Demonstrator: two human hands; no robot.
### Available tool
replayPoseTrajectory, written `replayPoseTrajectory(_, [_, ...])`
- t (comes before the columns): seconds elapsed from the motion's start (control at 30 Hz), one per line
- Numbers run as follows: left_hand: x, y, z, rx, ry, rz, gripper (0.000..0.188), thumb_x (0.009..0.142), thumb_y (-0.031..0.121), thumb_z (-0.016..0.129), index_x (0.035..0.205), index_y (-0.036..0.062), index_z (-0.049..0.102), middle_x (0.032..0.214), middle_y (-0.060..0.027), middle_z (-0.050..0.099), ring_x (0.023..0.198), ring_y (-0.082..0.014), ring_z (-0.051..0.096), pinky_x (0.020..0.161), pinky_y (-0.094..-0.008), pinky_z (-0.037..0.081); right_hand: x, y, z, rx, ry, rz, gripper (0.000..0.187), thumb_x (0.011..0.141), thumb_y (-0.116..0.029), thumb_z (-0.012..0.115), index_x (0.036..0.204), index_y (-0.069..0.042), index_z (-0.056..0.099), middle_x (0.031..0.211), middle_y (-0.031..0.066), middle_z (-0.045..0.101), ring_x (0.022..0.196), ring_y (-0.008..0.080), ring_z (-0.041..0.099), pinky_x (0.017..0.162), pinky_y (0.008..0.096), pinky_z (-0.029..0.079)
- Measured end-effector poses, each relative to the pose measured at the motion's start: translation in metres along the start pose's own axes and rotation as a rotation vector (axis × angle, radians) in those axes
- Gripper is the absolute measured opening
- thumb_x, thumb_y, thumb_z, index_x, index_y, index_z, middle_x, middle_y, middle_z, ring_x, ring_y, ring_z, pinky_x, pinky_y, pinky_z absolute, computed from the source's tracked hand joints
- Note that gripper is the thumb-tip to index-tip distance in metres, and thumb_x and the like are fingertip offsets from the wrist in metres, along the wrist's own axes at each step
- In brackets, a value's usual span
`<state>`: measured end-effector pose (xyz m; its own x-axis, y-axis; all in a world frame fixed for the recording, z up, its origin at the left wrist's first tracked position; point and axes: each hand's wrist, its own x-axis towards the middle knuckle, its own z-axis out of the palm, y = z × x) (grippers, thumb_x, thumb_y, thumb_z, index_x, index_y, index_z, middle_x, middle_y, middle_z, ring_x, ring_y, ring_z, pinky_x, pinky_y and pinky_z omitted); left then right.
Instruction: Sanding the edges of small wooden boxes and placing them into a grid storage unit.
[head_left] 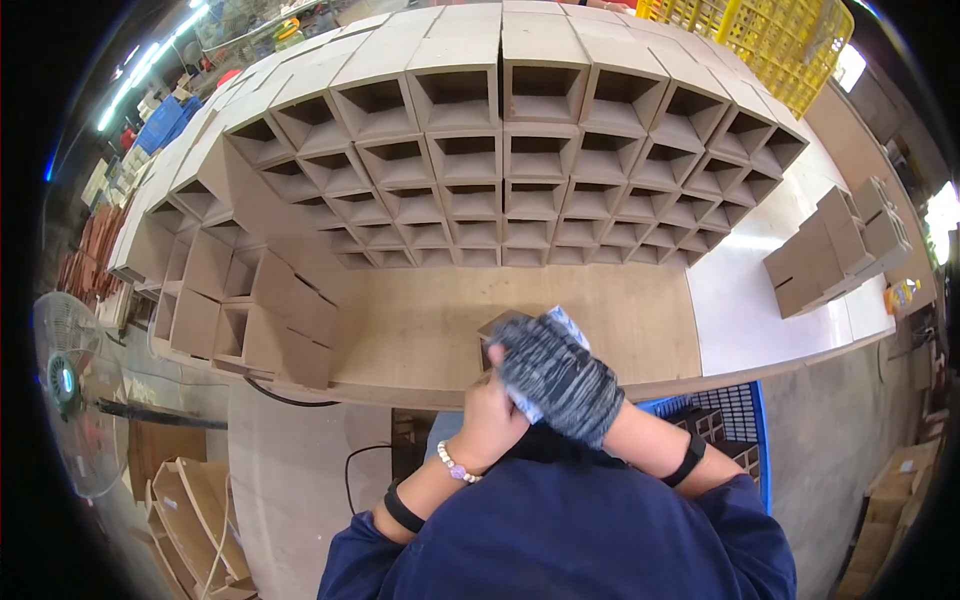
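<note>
In front of my body, above the near edge of the table, my two hands are close together. My right hand [558,380], in a grey-and-black knit glove, is closed over a blue-and-white printed strip [566,326], whose ends stick out on either side of the glove. My left hand [490,418], bare with a beaded bracelet at the wrist, is closed at the near side of a small brown box [490,352]. Its thumb points up by the box; its other fingers are partly hidden. Most of the box is behind the glove.
Brown open-fronted boxes [468,160] are stacked in rows along the table's far side. More boxes [245,300] stand at left and a small pile [835,250] at right. A blue crate [740,425] sits below the table's right front; a fan [72,385] stands far left.
</note>
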<state>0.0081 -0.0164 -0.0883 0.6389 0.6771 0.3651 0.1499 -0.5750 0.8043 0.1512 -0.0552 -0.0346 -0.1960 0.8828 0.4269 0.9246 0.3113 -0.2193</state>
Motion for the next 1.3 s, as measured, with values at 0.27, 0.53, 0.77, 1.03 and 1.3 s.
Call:
replayPoseTrajectory(0.27, [0.004, 0.006, 0.005, 0.087, 0.018, -0.015, 0.025, 0.077, 0.003, 0.058, 0.1, -0.0023, 0.051, 0.07, -0.0176, 0.056, 0.062, -0.0353, 0.057, 0.055, -0.0387, 0.044, -0.012, 0.026, 0.029, -0.173, -0.012, 0.229, 0.034, 0.081, -0.019, 0.047, 0.109, -0.002, 0.056, 0.113, 0.0173, 0.057, 0.107, 0.03, 0.054, 0.094, 0.0426, 0.039])
replayPoseTrajectory(0.53, [0.003, 0.008, 0.002, 0.121, -0.017, -0.022, 0.026, 0.076, 0.002, 0.058, 0.101, -0.0035, 0.052, 0.07, -0.0178, 0.056, 0.063, -0.0356, 0.057, 0.056, -0.04, 0.045, -0.033, 0.082, 0.051, -0.242, 0.056, 0.269, 0.033, 0.079, -0.017, 0.048, 0.106, 0.001, 0.054, 0.109, 0.0192, 0.058, 0.103, 0.0318, 0.055, 0.091, 0.0421, 0.04])
replayPoseTrajectory(0.77, [0.0, 0.002, 0.005, 0.066, -0.001, 0.007, 0.027, 0.076, 0.004, 0.058, 0.101, -0.0062, 0.051, 0.068, -0.0199, 0.055, 0.064, -0.0378, 0.055, 0.058, -0.0444, 0.044, -0.004, 0.012, 0.025, 0.04, 0.019, 0.112, 0.029, 0.078, -0.016, 0.049, 0.101, -0.001, 0.056, 0.105, 0.0172, 0.058, 0.101, 0.0309, 0.054, 0.091, 0.0406, 0.04])
replayPoseTrajectory(1.03, [-0.003, 0.002, 0.005, 0.088, -0.023, -0.023, 0.029, 0.076, 0.004, 0.058, 0.103, -0.0064, 0.051, 0.066, -0.0191, 0.054, 0.063, -0.0377, 0.055, 0.058, -0.0441, 0.044, 0.022, 0.007, -0.011, -0.123, -0.366, 0.356, 0.035, 0.08, -0.014, 0.047, 0.112, 0.0, 0.053, 0.113, 0.0169, 0.056, 0.108, 0.0307, 0.052, 0.095, 0.0397, 0.038])
replayPoseTrajectory(1.3, [0.002, 0.013, 0.001, 0.089, -0.025, -0.039, 0.023, 0.076, 0.004, 0.058, 0.096, -0.005, 0.051, 0.066, -0.0191, 0.054, 0.062, -0.0378, 0.054, 0.057, -0.0436, 0.044, -0.018, 0.069, 0.043, -0.246, 0.095, 0.216, 0.03, 0.08, -0.017, 0.047, 0.104, -0.001, 0.056, 0.106, 0.0174, 0.058, 0.102, 0.0297, 0.055, 0.092, 0.0406, 0.04])
